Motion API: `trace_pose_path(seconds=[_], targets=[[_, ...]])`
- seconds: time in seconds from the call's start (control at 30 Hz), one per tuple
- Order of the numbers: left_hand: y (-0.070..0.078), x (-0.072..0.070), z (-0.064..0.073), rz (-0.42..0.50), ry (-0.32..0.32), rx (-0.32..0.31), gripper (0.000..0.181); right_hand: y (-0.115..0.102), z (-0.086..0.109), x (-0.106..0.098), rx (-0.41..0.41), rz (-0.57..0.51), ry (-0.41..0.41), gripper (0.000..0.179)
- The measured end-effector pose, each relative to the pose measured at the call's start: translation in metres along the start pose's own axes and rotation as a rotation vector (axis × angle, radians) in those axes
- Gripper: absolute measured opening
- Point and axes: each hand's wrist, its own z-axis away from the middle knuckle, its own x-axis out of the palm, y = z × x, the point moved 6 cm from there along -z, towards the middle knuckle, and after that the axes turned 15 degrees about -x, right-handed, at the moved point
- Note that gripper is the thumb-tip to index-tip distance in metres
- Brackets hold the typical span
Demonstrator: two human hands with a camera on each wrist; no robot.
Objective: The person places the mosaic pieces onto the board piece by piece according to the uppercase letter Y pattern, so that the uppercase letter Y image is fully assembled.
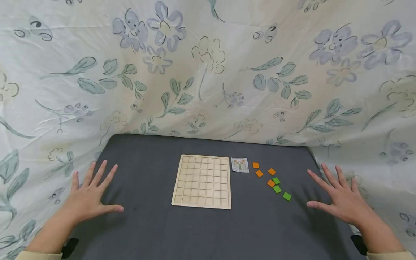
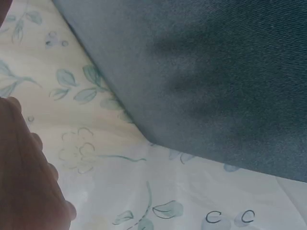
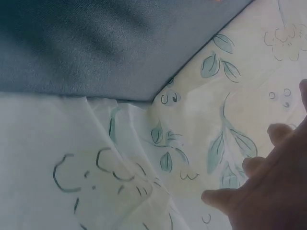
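1. Right now, on my head feed, the left hand (image 1: 89, 200) is spread wide, fingers straight, thumb pointing in toward the middle.
2. Over on the other side, I've got the right hand (image 1: 346, 200) in a matching pose: fingers fanned, thumb inward, nearest to the loose tiles.
3. Between them, the wooden grid board (image 1: 201, 182) lies flat on the dark grey bench (image 1: 143, 173), well apart from both hands.
4. Just beside the board's upper right corner, I spot a small patterned card (image 1: 240, 165).
5. Right of that card, four orange tiles (image 1: 259, 173) lie scattered, and three green tiles (image 1: 287, 196) trail down toward the right hand.
6. Behind it all hangs floral fabric (image 1: 208, 83), pale, with blue flowers and green leaves.
7. My wrist feeds catch only part of each hand at the frame's edge, with fabric and bench beyond.
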Motion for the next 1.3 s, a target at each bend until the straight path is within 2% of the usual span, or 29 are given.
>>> trace_pose_path(seconds=[0.1, 0.17, 0.3, 0.4, 0.5, 0.63, 0.73, 0.93, 1.03, 1.13, 1.3], targets=[[0.002, 0.002, -0.001, 0.037, -0.002, 0.008, 0.132, -0.001, 0.000, 0.000, -0.022, -0.030, 0.054, 0.103], [0.007, 0.004, -0.003, 0.091, 0.005, 0.030, 0.130, -0.002, -0.002, 0.001, -0.052, -0.087, 0.120, 0.099], [0.020, 0.014, -0.006, 0.225, 0.068, 0.090, 0.128, -0.008, -0.006, 0.009, -0.090, -0.171, 0.271, 0.094], [0.032, 0.026, -0.011, 0.307, 0.092, 0.087, 0.132, -0.013, -0.011, 0.019, -0.085, -0.169, 0.360, 0.092], [0.047, 0.039, -0.017, 0.365, 0.076, 0.067, 0.137, -0.017, -0.016, 0.031, -0.064, -0.198, 0.402, 0.084], [0.067, 0.056, -0.019, 0.379, 0.030, 0.058, 0.137, -0.018, -0.023, 0.051, 0.012, -0.287, 0.349, 0.071], [0.083, 0.068, -0.019, 0.380, -0.014, 0.071, 0.134, -0.016, -0.026, 0.068, 0.098, -0.331, 0.262, 0.069], [0.114, 0.090, -0.022, 0.368, -0.183, 0.080, 0.127, -0.009, -0.031, 0.097, 0.251, -0.398, 0.093, 0.075], [0.126, 0.096, -0.025, 0.360, -0.241, 0.080, 0.123, -0.007, -0.033, 0.105, 0.280, -0.399, 0.062, 0.076], [0.135, 0.100, -0.027, 0.351, -0.268, 0.077, 0.124, -0.006, -0.034, 0.108, 0.297, -0.394, 0.064, 0.072], [0.145, 0.106, -0.030, 0.374, -0.310, 0.058, 0.130, -0.008, -0.035, 0.109, 0.298, -0.392, 0.062, 0.054]])
